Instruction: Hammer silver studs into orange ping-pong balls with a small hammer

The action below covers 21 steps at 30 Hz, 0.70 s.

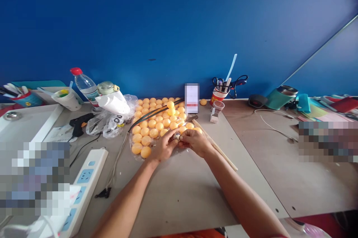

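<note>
In the head view a small silvery, glittering piece (176, 136) sits between the fingertips of my two hands; its exact kind cannot be made out. My left hand (165, 146) is closed around its left side. From the right, my right hand (196, 142) pinches at it with thumb and finger. Right behind the hands lies a layer of orange table tennis balls (151, 123) in clear plastic, partly hidden by my fingers. Dark thin strips (152, 113) lie across the balls. Beside my right forearm, pale wooden sticks (220, 151) rest on the table.
A phone (192, 98) stands against the blue wall. To its right are a paper cup of tools (220, 94) and a small clear tub (218, 106). Leftward lie a power strip (85, 189), a black glue gun (79, 125), a plastic bag (112, 124) and a bottle (86, 87).
</note>
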{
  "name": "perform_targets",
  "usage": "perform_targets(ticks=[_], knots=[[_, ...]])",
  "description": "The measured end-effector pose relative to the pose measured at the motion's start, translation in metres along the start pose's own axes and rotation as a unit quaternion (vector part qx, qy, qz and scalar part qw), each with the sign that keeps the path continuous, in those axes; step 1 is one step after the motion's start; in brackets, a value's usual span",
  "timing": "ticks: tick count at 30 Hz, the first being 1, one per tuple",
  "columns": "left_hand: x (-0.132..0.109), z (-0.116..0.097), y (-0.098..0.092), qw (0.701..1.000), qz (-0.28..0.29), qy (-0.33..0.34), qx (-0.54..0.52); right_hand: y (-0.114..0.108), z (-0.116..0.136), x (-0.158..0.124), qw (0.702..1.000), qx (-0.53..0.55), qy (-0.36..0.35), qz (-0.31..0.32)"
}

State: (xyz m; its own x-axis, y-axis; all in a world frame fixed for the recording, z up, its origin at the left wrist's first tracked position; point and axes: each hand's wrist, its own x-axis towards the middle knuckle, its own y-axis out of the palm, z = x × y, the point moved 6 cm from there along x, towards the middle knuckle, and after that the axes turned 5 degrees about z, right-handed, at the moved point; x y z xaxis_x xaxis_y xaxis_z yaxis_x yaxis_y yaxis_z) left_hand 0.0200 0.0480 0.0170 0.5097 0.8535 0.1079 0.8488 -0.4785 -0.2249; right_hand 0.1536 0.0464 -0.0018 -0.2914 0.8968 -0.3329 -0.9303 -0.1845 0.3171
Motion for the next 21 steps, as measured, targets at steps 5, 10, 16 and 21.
perform_targets(ticks=[5, 10, 16, 21], knots=[[-0.002, 0.005, -0.007, 0.993, -0.030, -0.050, -0.098, 0.007, 0.002, -0.001, 0.996, 0.059, -0.011, 0.065], [-0.001, 0.007, -0.005, 0.974, -0.031, -0.039, -0.221, 0.010, 0.006, -0.005, 0.992, 0.078, -0.030, 0.090], [0.002, 0.009, -0.002, 0.943, -0.034, -0.035, -0.329, 0.012, 0.012, -0.008, 0.991, 0.066, -0.047, 0.111], [0.001, 0.004, 0.000, 0.927, -0.043, -0.053, -0.369, 0.012, 0.014, -0.008, 0.987, 0.079, -0.064, 0.121]])
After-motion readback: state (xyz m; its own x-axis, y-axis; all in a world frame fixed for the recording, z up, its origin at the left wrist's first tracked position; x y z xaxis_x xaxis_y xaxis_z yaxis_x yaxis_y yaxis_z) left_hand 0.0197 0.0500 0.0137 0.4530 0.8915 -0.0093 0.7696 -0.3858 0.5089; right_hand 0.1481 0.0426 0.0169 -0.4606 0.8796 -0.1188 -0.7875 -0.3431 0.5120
